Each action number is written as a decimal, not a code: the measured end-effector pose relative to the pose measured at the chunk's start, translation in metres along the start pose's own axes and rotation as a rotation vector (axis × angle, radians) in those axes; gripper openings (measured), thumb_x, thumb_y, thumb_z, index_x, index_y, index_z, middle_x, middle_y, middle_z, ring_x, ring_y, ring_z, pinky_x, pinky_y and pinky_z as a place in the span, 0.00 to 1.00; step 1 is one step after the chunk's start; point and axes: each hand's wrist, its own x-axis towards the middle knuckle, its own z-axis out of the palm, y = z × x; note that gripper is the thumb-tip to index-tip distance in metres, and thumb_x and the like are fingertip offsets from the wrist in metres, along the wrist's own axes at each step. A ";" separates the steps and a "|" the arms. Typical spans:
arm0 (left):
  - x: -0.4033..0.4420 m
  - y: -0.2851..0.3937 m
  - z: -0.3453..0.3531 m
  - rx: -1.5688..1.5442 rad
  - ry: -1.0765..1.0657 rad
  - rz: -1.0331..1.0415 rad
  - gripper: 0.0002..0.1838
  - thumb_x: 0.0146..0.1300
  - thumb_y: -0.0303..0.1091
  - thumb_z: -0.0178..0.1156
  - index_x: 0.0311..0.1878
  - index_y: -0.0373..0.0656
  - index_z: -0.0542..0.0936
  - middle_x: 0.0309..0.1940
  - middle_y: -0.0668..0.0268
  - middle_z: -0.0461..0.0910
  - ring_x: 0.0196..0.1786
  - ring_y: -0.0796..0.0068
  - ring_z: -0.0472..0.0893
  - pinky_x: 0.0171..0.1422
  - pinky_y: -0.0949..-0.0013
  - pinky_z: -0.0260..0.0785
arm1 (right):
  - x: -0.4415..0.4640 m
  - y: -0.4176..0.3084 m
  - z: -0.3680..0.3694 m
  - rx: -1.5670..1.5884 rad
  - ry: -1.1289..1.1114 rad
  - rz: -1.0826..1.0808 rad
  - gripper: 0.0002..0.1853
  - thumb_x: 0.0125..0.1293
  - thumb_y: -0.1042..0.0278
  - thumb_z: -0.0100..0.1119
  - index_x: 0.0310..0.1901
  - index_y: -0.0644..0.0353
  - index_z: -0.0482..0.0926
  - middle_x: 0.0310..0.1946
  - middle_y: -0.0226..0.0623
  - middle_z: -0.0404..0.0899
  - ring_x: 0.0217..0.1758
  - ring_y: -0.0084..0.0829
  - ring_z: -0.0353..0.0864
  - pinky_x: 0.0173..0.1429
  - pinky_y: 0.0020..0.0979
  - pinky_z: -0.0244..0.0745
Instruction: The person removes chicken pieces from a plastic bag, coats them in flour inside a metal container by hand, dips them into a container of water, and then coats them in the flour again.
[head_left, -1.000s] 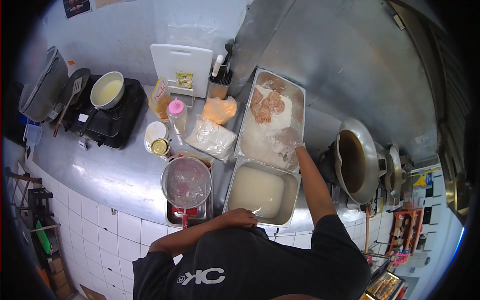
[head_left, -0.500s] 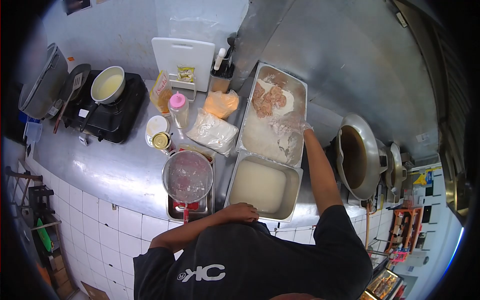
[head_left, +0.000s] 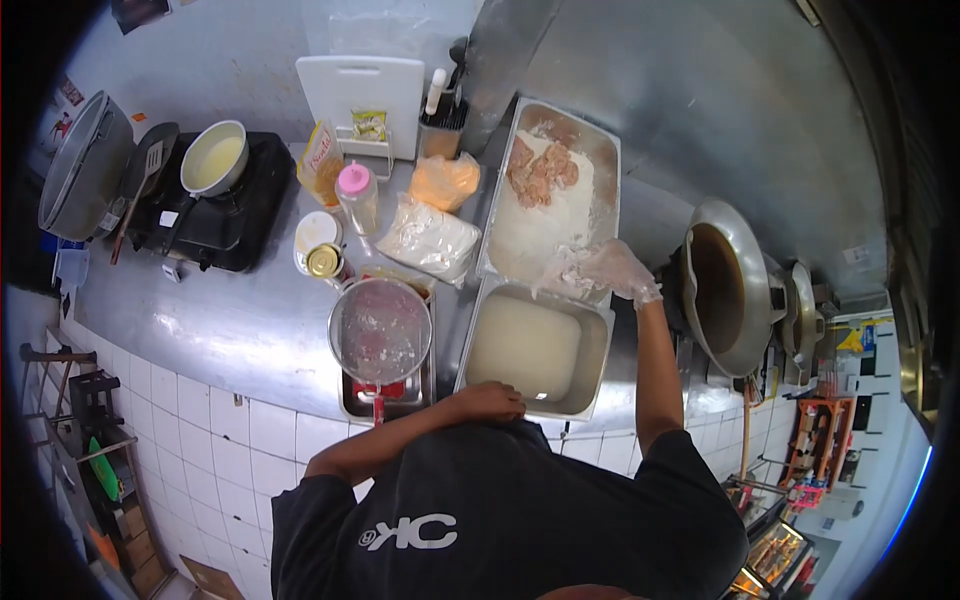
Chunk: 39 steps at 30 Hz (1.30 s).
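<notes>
My right hand (head_left: 608, 271), in a clear plastic glove, is at the near end of a steel tray of white flour (head_left: 535, 245). Flour coats its stretched fingers; I make out nothing gripped in them. Pieces of raw meat (head_left: 543, 171) lie on the flour toward the far end. Directly nearer stands a second steel pan (head_left: 601, 375) with cloudy, whitish liquid (head_left: 522, 345). My bare left hand (head_left: 490, 401) rests by that pan's near left corner, fingers curled together with nothing visible in them.
A sieve (head_left: 380, 330) lies over a small steel tray on the left, near bags of powder (head_left: 430, 240) and a pink-capped bottle (head_left: 357, 197). A stove (head_left: 215, 225) holds a saucepan (head_left: 217, 160). To the right sits a large wok (head_left: 745, 300) of dark liquid.
My right hand has drawn back from the middle of the flour tray to its near right end. My left hand stays by the liquid pan. The camera view has shifted slightly.
</notes>
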 end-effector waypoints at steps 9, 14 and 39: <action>0.000 0.011 -0.001 -0.002 0.036 -0.031 0.08 0.63 0.35 0.58 0.43 0.50 0.82 0.40 0.65 0.80 0.51 0.61 0.79 0.58 0.57 0.73 | -0.051 0.031 0.125 -0.272 -0.218 -0.523 0.23 0.60 0.45 0.64 0.35 0.63 0.85 0.25 0.46 0.81 0.26 0.38 0.76 0.39 0.37 0.76; -0.004 0.028 -0.008 0.139 0.121 -0.002 0.07 0.60 0.33 0.59 0.41 0.51 0.82 0.37 0.68 0.78 0.47 0.64 0.78 0.56 0.59 0.72 | -0.040 0.014 0.177 -0.229 -0.311 -0.186 0.27 0.56 0.43 0.64 0.33 0.67 0.85 0.28 0.52 0.83 0.29 0.43 0.81 0.41 0.41 0.78; -0.002 0.038 -0.001 0.277 0.188 -0.011 0.07 0.52 0.32 0.60 0.36 0.50 0.81 0.32 0.68 0.76 0.42 0.65 0.79 0.50 0.60 0.74 | 0.015 0.065 0.262 -0.378 0.334 -0.894 0.16 0.65 0.59 0.57 0.54 0.41 0.85 0.58 0.27 0.83 0.52 0.32 0.85 0.57 0.30 0.79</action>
